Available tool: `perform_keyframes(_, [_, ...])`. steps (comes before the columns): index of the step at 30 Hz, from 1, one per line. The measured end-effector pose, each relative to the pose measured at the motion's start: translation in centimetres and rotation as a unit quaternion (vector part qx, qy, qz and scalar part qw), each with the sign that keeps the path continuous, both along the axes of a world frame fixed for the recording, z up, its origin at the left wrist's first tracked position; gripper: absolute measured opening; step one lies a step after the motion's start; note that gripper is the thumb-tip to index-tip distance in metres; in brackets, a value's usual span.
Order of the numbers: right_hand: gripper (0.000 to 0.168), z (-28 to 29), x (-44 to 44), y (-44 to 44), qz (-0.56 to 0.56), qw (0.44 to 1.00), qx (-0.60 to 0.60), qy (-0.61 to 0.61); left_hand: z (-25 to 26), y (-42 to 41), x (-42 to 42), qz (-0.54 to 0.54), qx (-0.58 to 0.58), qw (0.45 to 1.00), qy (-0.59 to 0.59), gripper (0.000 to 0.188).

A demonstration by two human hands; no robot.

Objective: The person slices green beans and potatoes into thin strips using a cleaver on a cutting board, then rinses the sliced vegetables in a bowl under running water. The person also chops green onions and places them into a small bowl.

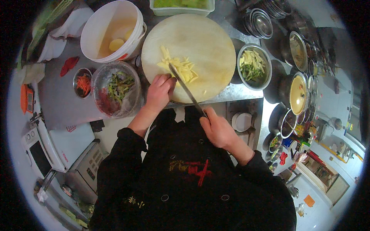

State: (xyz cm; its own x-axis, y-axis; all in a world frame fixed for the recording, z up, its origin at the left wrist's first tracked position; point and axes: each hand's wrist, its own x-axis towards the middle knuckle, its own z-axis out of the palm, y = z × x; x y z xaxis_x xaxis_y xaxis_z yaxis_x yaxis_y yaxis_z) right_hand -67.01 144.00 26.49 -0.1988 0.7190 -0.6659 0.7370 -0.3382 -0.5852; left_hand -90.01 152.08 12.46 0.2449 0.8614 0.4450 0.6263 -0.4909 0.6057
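My right hand (218,127) grips the handle of a kitchen knife (188,92), whose blade slants up and left over the round cutting board (214,49). The blade's far part lies at a pile of pale yellow vegetable strips (185,69), probably potato. My left hand (161,89) rests at the board's near left edge, fingers curled, close beside the blade. Whether its fingertips hold a piece is hidden. Right of the board stands a steel bowl (268,75) with pale strips and green shreds.
Left of the board are a white bucket (88,43) of liquid with yellow pieces, a plastic-lined bowl (98,101) with greens, and a small bowl of orange shreds (83,83). A green-filled tub (185,12) stands behind. Steel bowls (258,23) and several pots line the right counter.
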Motion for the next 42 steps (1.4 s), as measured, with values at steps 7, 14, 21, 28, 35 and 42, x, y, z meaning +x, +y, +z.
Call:
perform_keyframes(7, [0.029,0.2,-0.3,-0.1,0.009,0.999,0.031,0.002,0.0,-0.3,-0.3,0.005,-0.033,0.999,0.015,0.025])
perform_keyframes(14, [0.029,0.2,-0.3,0.8,0.012,1.0,-0.008,0.001,-0.7,-0.3,-0.4,0.0,-0.004,1.0,0.004,0.024])
perform_keyframes(21, [0.029,-1.2,0.0,0.0,0.018,1.0,-0.013,0.008,-0.6,-0.3,-0.4,0.0,0.005,1.0,-0.013,0.023])
perform_keyframes(28, [0.026,-1.0,0.2,0.2,0.017,1.0,-0.014,0.001,-1.4,-0.7,-0.7,0.01,0.008,1.0,0.018,0.025])
perform_keyframes(35, [0.026,-1.4,0.0,0.0,0.009,0.999,-0.038,-0.005,-0.9,-0.8,-0.8,0.004,-0.008,1.0,0.018,0.02])
perform_keyframes(42, [0.026,-2.1,0.0,-0.3,0.018,1.0,-0.004,0.019,-2.0,-0.9,-0.9,0.009,0.005,1.0,0.004,0.019])
